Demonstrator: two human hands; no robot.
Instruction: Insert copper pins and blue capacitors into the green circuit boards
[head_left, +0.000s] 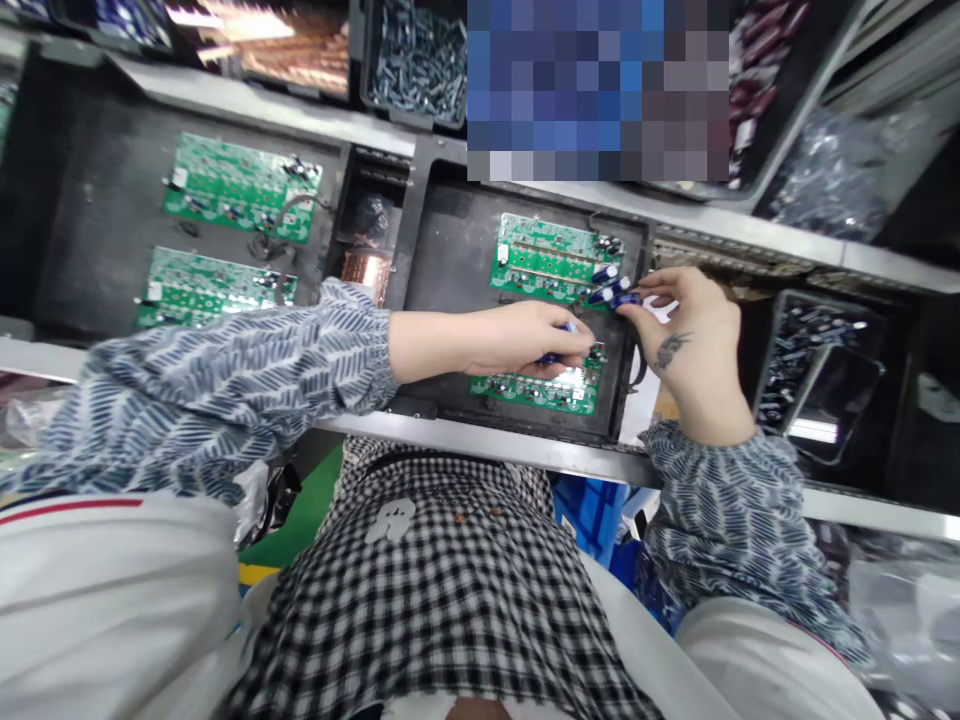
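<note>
Firstly, right hand [686, 320]: thumb and fingertips together on a dark blue cylindrical component with a pale end [627, 300], held at the lower right corner of the upper green printed circuit board. Left hand [525, 335]: fingers curled and closed around small blue cylindrical pieces [552, 358], partly hidden, exact count not discernible; hand above the lower green printed circuit board [525, 393], covering part of it. Upper green printed circuit board [551, 265]: lies flat, with further blue cylinders [604, 272] clustered at its lower right corner, just beside the right fingertips. Both boards lie in a shallow black tray [450, 240], one behind the other. Left of this, a narrow black compartment [352, 225] contains copper-coloured parts [365, 270]; beyond it, a second black tray [97, 190] bears two more green boards [225, 185]. Right side: a clear-walled box of small dark cylindrical parts [810, 340]. Behind the trays: a black bin of small grey metallic parts [420, 60], a heap of copper-coloured strips [292, 50], dark red components [765, 35]. Near edge: a silver metal rail [480, 440].
</note>
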